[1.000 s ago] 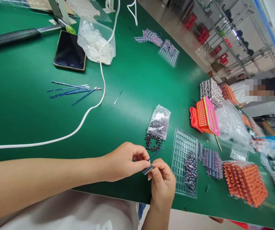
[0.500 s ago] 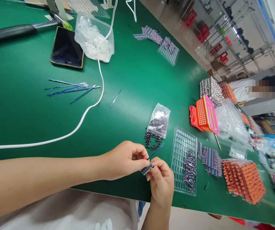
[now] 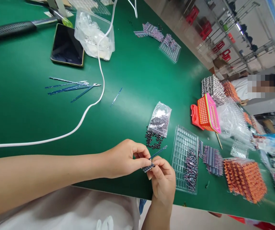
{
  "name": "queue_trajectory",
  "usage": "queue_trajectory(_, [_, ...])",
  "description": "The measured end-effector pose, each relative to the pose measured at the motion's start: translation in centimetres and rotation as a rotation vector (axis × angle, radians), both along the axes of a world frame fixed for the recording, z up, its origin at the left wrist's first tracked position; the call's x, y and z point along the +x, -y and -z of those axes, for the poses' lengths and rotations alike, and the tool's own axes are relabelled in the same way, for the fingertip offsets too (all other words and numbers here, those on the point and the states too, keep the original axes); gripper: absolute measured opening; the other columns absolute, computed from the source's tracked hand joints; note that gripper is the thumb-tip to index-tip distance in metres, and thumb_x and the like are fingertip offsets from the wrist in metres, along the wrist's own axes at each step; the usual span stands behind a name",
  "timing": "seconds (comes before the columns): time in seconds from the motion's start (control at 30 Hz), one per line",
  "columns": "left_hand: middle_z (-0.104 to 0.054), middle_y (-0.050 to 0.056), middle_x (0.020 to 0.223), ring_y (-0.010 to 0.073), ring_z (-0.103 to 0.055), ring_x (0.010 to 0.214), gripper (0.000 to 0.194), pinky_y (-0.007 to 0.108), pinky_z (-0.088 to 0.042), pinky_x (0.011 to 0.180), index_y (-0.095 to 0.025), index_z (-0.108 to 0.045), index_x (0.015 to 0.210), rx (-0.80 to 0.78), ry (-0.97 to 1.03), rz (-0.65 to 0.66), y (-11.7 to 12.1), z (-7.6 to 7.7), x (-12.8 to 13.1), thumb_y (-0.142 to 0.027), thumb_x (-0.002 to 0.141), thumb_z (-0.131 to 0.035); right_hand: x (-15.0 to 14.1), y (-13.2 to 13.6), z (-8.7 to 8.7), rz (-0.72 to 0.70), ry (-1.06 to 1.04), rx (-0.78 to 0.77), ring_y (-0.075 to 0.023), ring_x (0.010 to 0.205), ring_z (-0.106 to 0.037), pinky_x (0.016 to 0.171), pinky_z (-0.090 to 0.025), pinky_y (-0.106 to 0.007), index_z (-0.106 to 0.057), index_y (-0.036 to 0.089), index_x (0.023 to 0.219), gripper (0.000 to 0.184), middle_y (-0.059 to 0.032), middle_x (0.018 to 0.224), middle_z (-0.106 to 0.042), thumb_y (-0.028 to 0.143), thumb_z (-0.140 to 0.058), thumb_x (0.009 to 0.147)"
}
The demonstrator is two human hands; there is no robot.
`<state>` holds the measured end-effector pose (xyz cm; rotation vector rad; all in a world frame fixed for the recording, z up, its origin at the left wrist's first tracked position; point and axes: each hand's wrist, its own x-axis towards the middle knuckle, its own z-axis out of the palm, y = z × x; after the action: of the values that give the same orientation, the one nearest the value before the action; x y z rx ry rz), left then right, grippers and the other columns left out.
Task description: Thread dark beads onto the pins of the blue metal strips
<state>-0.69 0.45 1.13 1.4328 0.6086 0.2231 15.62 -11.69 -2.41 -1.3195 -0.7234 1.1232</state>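
Observation:
My left hand [image 3: 125, 159] pinches a small dark patterned piece [image 3: 148, 167] between thumb and fingers. A thin blue strip [image 3: 159, 151] sticks out up and to the right from between the hands. My right hand [image 3: 163, 179] is closed at the right end of the patterned piece, thumb against fingertips; a tiny dark spot shows there, too small to name. Just beyond the hands lie loose dark beads [image 3: 153, 140], spilled at the mouth of a clear plastic bag [image 3: 160, 119] of similar beads. Right of my right hand is a clear compartment tray [image 3: 181, 153] with many small dark-and-pink pieces [image 3: 191, 169].
Blue strips [image 3: 67, 89] lie at left near a white cable [image 3: 84, 115]. Behind them are a phone [image 3: 67, 44], a plastic tub [image 3: 94, 35] and a black-handled tool [image 3: 10, 30]. At right stand an orange basket [image 3: 205, 111] and orange stacked pieces [image 3: 244, 179]. A person sits beyond.
The view has shifted slightly. Both hands keep their hold, and the thin blue strip leans a little lower to the right.

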Motion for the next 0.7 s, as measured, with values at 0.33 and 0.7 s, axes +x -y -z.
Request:
queue_trajectory(0.33, [-0.066, 0.0, 0.071, 0.0128, -0.049, 0.063, 0.023, 0.022, -0.036, 0.056, -0.017, -0.07, 0.079, 0.085, 0.003, 0.04, 0.04, 0.22, 0.11, -0.034, 0.088, -0.057, 0.32, 0.22, -0.04, -0.047, -0.052, -0.074, -0.0083, 0.05, -0.056, 0.042, -0.048, -0.02, -0.073, 0.02, 0.075, 0.022, 0.0018, 0.07, -0.059, 0.038, -0.085, 0.072])
queue_trajectory(0.7, [-0.069, 0.002, 0.07, 0.0132, -0.055, 0.063, 0.021, 0.021, -0.038, 0.053, -0.016, -0.068, 0.075, 0.11, 0.012, -0.006, 0.38, 0.83, 0.41, -0.031, 0.085, -0.057, 0.42, 0.52, 0.18, -0.043, 0.016, -0.072, -0.0104, 0.051, -0.062, 0.047, -0.054, -0.023, -0.077, 0.021, 0.079, 0.014, -0.0001, 0.073, -0.066, 0.034, -0.082, 0.076])
